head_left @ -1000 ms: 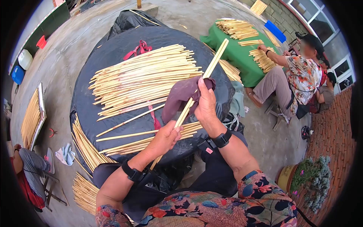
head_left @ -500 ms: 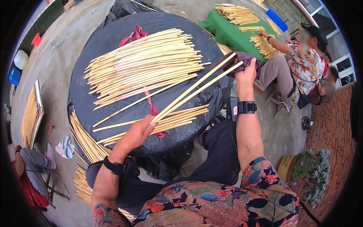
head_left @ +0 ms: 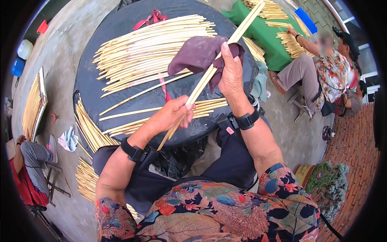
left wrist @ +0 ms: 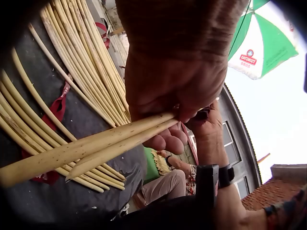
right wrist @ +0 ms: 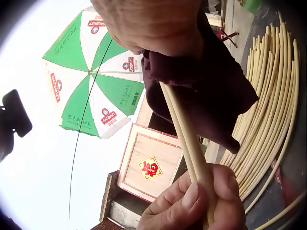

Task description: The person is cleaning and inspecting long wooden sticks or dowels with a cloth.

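Note:
Two pale peeled sticks (head_left: pixel 200 86) slant up and away over the round table, side by side. Near their lower end my left hand (head_left: pixel 176 113) grips them, thumb on top; their cut ends (left wrist: pixel 103 143) stick out past it in the left wrist view. Farther up, my right hand (head_left: pixel 231 73) holds a dark purple cloth (head_left: pixel 197 56) around the same sticks, its thumb lying along them. Loose cloth (right wrist: pixel 216 96) hangs beside the sticks in the right wrist view and hides part of them.
On the black plastic-covered table (head_left: pixel 90 76) lie a broad row of sticks (head_left: pixel 149 50), a smaller group (head_left: pixel 137 127) nearer me and a red strip (head_left: pixel 163 88). More sticks (head_left: pixel 90 129) lean at the left edge. Another person (head_left: pixel 328 72) sits by a green-covered table (head_left: pixel 268 44).
My right hand with the cloth slid out to the sticks' far ends, then came back down toward my left hand. The sticks, spread apart half a second ago, now lie together.

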The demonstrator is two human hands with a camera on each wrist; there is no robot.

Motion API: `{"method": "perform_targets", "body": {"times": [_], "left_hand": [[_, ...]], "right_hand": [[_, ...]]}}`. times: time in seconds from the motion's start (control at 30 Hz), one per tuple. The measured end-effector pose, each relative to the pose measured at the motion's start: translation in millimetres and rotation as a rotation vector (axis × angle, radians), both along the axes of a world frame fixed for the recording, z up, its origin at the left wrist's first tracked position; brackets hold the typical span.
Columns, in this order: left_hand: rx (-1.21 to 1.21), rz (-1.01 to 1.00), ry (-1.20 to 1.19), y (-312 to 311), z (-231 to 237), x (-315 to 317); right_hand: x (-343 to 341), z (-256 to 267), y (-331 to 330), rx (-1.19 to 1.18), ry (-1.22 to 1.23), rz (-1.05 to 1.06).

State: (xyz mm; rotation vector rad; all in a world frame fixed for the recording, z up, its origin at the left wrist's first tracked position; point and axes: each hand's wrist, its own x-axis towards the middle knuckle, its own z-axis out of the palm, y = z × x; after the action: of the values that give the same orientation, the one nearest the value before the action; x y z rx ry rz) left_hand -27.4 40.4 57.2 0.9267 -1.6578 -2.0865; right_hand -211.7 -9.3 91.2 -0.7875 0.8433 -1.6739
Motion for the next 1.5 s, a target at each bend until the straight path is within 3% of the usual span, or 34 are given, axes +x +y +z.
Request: {"method": "perform_targets", "body": {"times": [0.1,0.17,0.23,0.3,0.4,0.47,0.5,0.53,0.57,0.6,0.63,0.67,0.7,0.77,0.87,1.03,1.1,1.13,1.17,1.27,1.37,1.5], "left_hand": [[-0.203,-0.042,0.02,0,-19,-8],[-0.61,-0.036,-0.144,3,-13,-5],[-0.646,0.029,-0.107,4,6,0],[-0.811,0.221,-0.262,8,35,10],[-1.434,0.458,-0.165,10,91,28],[-1.83,0.518,-0.179,14,130,39],[-1.85,0.52,-0.191,22,150,43],[-2.008,0.458,-0.364,31,167,45],[-2.156,0.388,-0.545,38,176,47],[-2.161,0.385,-0.555,46,178,49],[-2.125,0.314,-0.716,50,176,50],[-2.081,0.241,-0.874,54,171,50],[-2.083,0.232,-0.875,60,161,54],[-1.488,0.007,-1.121,66,135,67],[-1.52,0.087,-0.965,80,106,63],[-1.503,-0.016,-1.005,105,98,59],[-1.502,-0.05,-0.923,114,109,62],[-1.526,-0.053,-0.933,116,110,67],[-1.52,-0.057,-0.93,117,109,75],[-1.558,-0.01,-0.927,126,111,107],[-1.531,-0.019,-0.956,141,119,130],[-1.522,0.051,-0.991,161,114,163]], "right_hand": [[8,5,6,-0.013,-0.039,-0.002],[6,8,11,-0.071,0.138,-0.014],[6,15,18,-0.08,0.228,0.062],[8,33,26,-0.119,0.303,0.078],[13,53,34,-0.183,0.419,0.281],[24,60,37,-0.235,0.588,0.347],[32,70,44,-0.265,0.681,0.4],[36,75,47,-0.256,1.005,0.469],[46,81,55,-0.339,1.241,0.383],[55,72,59,-0.598,1.329,0.259],[59,62,61,-0.848,1.403,0.125],[59,60,69,-0.852,1.45,0.205],[60,61,76,-0.663,1.57,0.347],[57,52,82,-0.726,1.559,0.316],[56,31,89,-0.771,1.458,0.34],[46,44,117,-0.775,1.419,0.467],[41,58,131,-0.614,1.42,0.534],[38,58,132,-0.779,1.519,0.496],[34,54,130,-0.772,1.517,0.499],[17,45,122,-1.049,1.613,0.351],[-5,38,119,-1.04,1.688,0.343],[-30,38,123,-0.842,1.791,0.417]]}}
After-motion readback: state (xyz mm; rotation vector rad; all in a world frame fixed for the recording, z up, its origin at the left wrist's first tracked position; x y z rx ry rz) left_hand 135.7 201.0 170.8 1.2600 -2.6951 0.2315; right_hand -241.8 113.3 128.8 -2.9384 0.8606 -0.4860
